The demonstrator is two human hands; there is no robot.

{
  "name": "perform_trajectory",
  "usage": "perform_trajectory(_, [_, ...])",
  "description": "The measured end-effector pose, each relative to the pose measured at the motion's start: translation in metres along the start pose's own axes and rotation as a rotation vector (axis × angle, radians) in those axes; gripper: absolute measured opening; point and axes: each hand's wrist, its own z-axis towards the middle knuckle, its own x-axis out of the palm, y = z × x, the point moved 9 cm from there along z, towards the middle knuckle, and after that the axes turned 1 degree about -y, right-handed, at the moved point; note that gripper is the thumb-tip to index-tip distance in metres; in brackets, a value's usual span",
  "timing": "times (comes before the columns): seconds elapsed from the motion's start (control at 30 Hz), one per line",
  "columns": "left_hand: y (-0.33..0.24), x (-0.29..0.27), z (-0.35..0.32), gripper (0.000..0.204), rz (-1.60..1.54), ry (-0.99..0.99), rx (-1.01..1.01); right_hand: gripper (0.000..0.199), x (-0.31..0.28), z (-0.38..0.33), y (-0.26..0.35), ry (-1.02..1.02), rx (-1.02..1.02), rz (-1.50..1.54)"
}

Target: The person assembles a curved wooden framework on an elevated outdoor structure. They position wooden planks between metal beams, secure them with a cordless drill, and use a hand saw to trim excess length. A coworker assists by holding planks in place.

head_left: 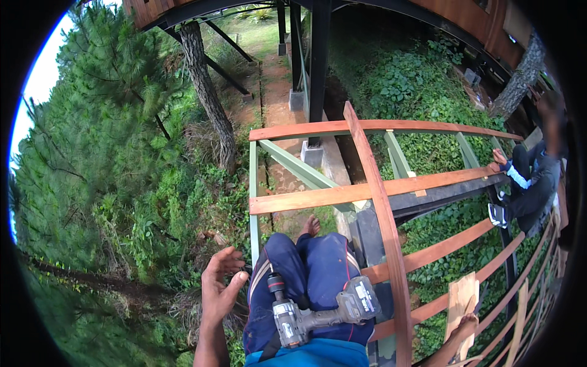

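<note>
- Left hand (223, 281): beside the left thigh, fingers loosely spread and curved, thumb apart, holding nothing.
- Power drill (293, 321): lying across the thighs (327, 266), at about four o'clock from the left hand, which is clearly the nearer of the two; a small gap parts them. Its body runs roughly from half past eleven, at the chuck, to half past five; the handle and battery reach out toward two or three o'clock, away from that hand.
- Long reddish plank (380, 208): beyond the battery at three o'clock, its length running from about half past eleven to half past five, crossing over the near rail (306, 200).
- Right hand (468, 325): well apart from the drill, at three o'clock from it, over a short pale board (458, 295) set nearly twelve to six. The rim blurs here, so I cannot tell whether the fingers grip it or merely rest.
</note>
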Motion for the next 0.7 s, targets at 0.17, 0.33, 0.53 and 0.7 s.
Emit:
perform_trajectory(0.17, [0.011,0.011,0.009,0.035,-0.085,0.112,-0.062,0.021,0.210,-0.227,0.135,0.676,-0.298,0.116])
perform_trajectory(0.33, [0.002,0.062,0.003,0.032,-0.356,0.264,-0.190,0.025,0.335,-0.496,0.146,1.291,0.033,0.165])
perform_trajectory(0.53, [-0.051,0.064,-0.010,0.028,-0.066,0.142,0.073,0.017,0.346,-0.640,0.110,1.617,0.465,0.379])
perform_trajectory(0.7, [-0.079,0.051,-0.013,0.015,0.170,0.080,0.332,0.014,0.336,-0.649,0.088,1.732,0.492,0.453])
